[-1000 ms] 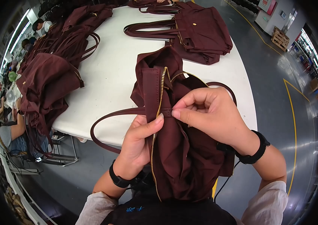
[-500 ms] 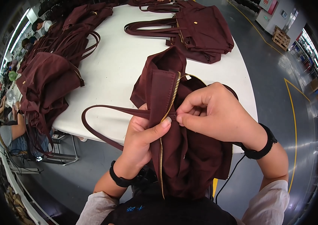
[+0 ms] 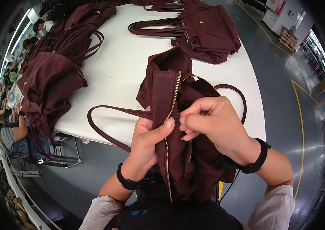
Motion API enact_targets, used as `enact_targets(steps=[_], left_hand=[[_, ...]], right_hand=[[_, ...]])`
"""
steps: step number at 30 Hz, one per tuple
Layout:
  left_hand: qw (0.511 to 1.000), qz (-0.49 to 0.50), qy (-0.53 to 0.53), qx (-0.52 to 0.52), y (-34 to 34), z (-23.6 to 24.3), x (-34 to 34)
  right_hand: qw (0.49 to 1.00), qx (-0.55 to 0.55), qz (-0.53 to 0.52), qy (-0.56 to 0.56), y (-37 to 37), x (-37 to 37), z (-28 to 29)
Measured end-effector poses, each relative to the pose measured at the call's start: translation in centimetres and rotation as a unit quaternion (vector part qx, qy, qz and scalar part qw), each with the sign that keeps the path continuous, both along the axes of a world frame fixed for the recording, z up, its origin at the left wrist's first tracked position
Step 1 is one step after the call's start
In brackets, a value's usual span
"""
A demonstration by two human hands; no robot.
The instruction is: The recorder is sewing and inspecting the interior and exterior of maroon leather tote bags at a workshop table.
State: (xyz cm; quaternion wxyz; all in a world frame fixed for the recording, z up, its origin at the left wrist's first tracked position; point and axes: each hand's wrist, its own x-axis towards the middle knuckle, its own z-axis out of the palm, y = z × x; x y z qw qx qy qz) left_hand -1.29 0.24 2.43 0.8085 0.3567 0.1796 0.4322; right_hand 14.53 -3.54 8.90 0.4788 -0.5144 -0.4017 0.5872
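A maroon fabric bag with a gold-toothed zipper lies partly over the table edge and against my front. My left hand grips the zipper edge, its thumb on the teeth and its other fingers hidden behind the cloth. Close beside that thumb, my right hand pinches at the inner end of a strap; whatever is between its fingertips is too small to make out. One strap loops out to the left, and another strap curves behind my right hand.
The bag rests on a white table. Stacked maroon bags lie at the far right, and a heap of maroon bags covers the left side. A seated person is at the left; a wooden pallet stands far right.
My right hand has dropped slightly and turned, its lower fingers now showing. The strap behind it has come into view. My left hand keeps its hold on the zipper edge.
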Motion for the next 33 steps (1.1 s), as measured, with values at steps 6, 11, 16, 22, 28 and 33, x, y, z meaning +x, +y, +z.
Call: enact_targets(steps=[6, 11, 16, 22, 28, 33], left_hand=[[0.999, -0.024, -0.007, -0.025, 0.4, -0.2, -0.5], [0.999, -0.032, -0.009, -0.025, 0.4, 0.2, -0.3], [0.999, -0.036, -0.011, -0.022, 0.5, -0.1, -0.3], [0.999, -0.038, -0.011, -0.020, 0.6, 0.0, -0.4], [1.000, -0.023, -0.016, -0.012, 0.4, -0.3, -0.3], [0.999, -0.021, -0.021, -0.012, 0.5, -0.4, -0.2]], right_hand=[[0.999, -0.030, -0.023, 0.038, 0.2, -0.5, -0.2], [0.996, -0.038, -0.018, 0.076, 0.2, 0.1, -0.7], [0.997, -0.025, -0.007, 0.074, 0.2, 0.3, -0.8], [0.999, -0.014, 0.015, 0.048, 0.4, 0.6, -0.7], [0.998, -0.028, 0.018, 0.056, 0.5, 0.4, -0.7], [0.996, -0.036, -0.011, 0.082, 0.3, -0.1, -0.9]])
